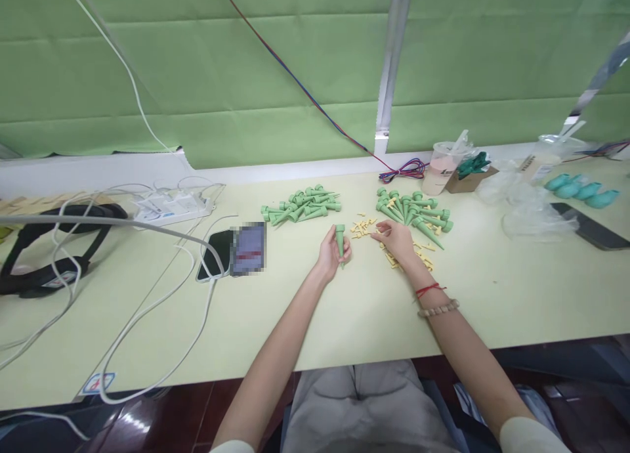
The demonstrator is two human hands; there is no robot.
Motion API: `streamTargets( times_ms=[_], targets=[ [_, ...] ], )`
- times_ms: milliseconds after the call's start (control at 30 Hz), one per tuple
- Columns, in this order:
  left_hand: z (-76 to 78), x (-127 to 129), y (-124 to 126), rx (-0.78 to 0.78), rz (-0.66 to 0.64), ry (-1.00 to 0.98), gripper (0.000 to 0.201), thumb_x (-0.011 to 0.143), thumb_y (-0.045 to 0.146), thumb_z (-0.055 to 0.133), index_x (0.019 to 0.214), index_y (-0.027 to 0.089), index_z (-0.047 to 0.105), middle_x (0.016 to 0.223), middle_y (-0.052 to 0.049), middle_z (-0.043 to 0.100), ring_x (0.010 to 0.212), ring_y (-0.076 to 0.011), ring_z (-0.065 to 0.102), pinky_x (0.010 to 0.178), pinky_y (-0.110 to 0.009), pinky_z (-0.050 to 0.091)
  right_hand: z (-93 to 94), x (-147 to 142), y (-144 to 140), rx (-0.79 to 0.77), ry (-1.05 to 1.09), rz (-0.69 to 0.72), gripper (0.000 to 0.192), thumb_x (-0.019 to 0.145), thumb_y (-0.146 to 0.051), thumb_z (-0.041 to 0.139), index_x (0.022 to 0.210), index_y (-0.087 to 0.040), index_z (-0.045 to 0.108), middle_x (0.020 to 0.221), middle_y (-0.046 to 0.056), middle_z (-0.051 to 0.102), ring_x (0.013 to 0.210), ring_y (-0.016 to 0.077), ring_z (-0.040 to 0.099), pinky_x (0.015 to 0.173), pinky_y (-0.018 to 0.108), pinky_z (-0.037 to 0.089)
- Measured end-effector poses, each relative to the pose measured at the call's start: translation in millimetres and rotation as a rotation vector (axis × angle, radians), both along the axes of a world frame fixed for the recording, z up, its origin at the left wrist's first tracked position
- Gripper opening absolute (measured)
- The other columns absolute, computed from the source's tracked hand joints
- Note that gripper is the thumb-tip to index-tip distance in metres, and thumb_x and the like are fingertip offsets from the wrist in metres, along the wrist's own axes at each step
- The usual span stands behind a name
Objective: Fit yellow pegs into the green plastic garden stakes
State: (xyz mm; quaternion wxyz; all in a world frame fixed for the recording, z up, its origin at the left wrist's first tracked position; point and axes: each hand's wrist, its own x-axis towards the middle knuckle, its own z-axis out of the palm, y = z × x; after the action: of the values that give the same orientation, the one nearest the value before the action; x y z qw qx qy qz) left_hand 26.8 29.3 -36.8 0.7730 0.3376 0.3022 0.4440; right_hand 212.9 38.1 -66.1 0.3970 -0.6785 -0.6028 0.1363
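Observation:
A green plastic plant-watering spike with a capped wide top stands upright, point down, in my left hand, whose fingers are closed around it. To its right, my right hand is lowered at the edge of a small heap of yellow plastic pieces. Its thumb and fingertips are pinched together; what is between them is too small to make out. More yellow pieces lie partly hidden under that wrist. Behind the hands are two piles of green spikes, a left pile and a right pile, with some yellow parts among the right ones.
Two phones lie left, crossed by white cables. A power strip and a black strap headset are farther left. At the back right stand a drink cup, a cardboard box, plastic bags and teal pieces.

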Motion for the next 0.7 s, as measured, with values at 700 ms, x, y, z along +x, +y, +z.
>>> streamTargets(
  times_ms=[700],
  targets=[
    [-2.9,1.7,-1.3,-0.056,0.034,-0.012,0.041,0.078,0.057,0.036,0.064,0.019,0.04,0.044,0.003,0.041,0.032,-0.0086,0.038,0.031,-0.017,0.02,6.3,-2.7,-2.4,0.027,0.1,0.059,0.024,0.06,-0.015,0.066,0.084,-0.015,0.065,0.07,0.003,0.066,0.063,0.016,0.062,0.066,0.032,0.051]
  ],
)
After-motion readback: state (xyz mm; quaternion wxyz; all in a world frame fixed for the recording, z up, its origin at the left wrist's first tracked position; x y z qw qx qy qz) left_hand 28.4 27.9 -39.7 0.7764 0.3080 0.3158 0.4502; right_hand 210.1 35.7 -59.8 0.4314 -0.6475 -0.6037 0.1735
